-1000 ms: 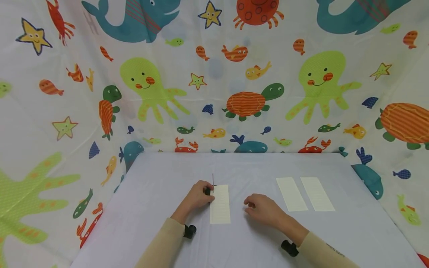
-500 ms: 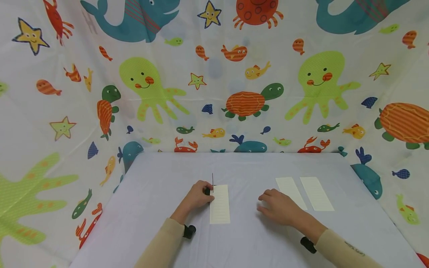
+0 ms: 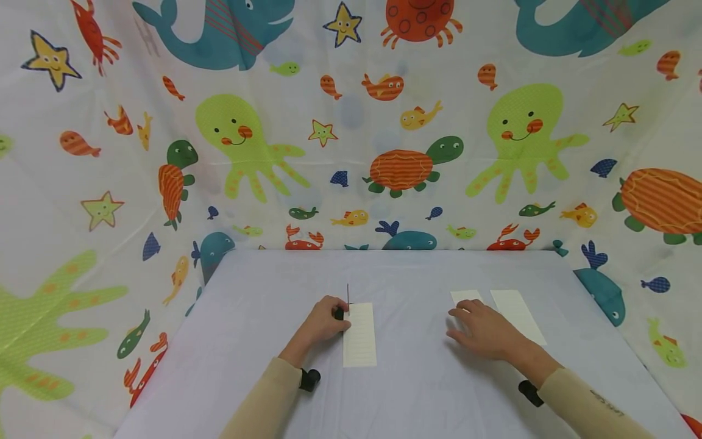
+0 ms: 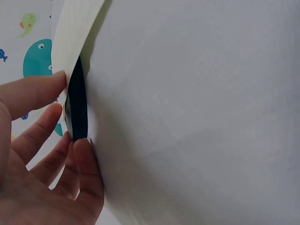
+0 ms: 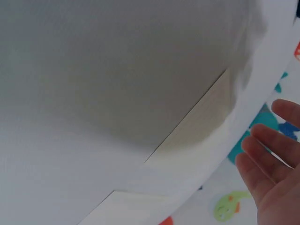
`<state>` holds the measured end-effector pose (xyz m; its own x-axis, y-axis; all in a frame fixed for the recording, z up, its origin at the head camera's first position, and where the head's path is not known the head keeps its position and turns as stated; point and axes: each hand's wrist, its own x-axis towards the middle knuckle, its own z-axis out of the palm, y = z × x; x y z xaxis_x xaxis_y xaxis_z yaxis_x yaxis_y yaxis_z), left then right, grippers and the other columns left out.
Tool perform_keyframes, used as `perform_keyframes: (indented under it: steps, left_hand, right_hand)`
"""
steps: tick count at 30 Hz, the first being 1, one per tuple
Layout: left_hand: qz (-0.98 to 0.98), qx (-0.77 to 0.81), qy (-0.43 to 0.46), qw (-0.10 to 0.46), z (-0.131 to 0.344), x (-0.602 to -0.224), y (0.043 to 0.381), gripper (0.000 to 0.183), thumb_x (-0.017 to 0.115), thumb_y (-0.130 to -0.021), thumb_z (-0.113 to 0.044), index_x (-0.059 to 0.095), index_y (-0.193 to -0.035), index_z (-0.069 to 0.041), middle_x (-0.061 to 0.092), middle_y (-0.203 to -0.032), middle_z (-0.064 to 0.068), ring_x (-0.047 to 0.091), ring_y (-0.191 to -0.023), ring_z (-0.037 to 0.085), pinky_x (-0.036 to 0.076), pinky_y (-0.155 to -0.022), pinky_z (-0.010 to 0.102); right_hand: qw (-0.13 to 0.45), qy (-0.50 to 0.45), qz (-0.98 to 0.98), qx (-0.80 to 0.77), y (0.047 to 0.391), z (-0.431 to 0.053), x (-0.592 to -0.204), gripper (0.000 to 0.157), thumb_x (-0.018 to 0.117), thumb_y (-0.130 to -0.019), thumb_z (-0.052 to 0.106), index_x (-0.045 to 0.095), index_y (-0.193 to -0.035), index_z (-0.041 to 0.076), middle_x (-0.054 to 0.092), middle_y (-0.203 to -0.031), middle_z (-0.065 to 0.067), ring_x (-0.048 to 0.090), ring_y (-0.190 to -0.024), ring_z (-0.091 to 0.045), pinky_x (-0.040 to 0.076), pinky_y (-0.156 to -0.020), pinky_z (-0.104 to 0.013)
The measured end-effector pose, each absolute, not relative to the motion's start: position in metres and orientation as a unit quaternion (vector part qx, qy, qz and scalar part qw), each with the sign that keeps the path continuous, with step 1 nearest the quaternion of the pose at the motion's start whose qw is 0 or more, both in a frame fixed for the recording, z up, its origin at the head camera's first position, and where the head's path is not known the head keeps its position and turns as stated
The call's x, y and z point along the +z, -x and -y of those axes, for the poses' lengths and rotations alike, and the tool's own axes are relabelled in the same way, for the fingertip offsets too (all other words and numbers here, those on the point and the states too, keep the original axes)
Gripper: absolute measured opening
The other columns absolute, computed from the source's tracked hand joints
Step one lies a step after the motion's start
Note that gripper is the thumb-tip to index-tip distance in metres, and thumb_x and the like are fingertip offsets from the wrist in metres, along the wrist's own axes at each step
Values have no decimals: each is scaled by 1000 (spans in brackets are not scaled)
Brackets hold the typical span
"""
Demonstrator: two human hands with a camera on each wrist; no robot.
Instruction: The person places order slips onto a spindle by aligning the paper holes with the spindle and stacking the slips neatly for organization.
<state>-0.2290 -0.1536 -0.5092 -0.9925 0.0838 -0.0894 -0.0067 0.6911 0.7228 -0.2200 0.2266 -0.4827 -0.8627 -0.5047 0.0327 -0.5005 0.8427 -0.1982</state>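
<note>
My left hand (image 3: 323, 318) pinches the left edge of a cream lined paper slip (image 3: 359, 338) lying left of the table's middle. In the left wrist view the thumb is on the slip (image 4: 70, 42), with the other fingers along its edge and a flat dark piece (image 4: 78, 103) against it. What that dark piece is cannot be told; a thin dark line (image 3: 348, 294) stands up beside the slip's top in the head view. My right hand (image 3: 485, 329), fingers loosely spread and holding nothing, hovers over a second cream slip (image 3: 465, 297), hiding its lower part.
A third cream slip (image 3: 515, 311) lies to the right of the second, partly behind the right hand. The table (image 3: 406, 390) has a white cover. Behind and beside it hangs a curtain (image 3: 351, 152) printed with sea animals.
My right hand has moved right, from beside the left slip to over the second slip, and its fingers have spread. The left hand keeps its place on the left slip.
</note>
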Motion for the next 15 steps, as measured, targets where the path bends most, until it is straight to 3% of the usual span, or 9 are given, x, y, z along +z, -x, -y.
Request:
perform_keyframes:
  steps: [7,15]
  left_hand:
    - [-916,395,-31,54,155,-509,230,28,79,-83,-12,67,-108,-7,57,-115,12,53,-99,28,46,-92,49]
    - [-917,393,-29,58,155,-511,230,28,79,-84,-12,67,-109,-8,57,-119,12,53,-102,29,46,-94,50]
  right_hand:
    - [22,246,-966,-81,233,-246,-486,52,69,-94,41,64,-130,4,58,-132,-20,51,-127,-45,38,-106,-62]
    - [33,217,-972,-85,243,-261,-492,52,69,-94,38,63,-131,2,57,-133,-24,49,-126,-50,40,-103,-63]
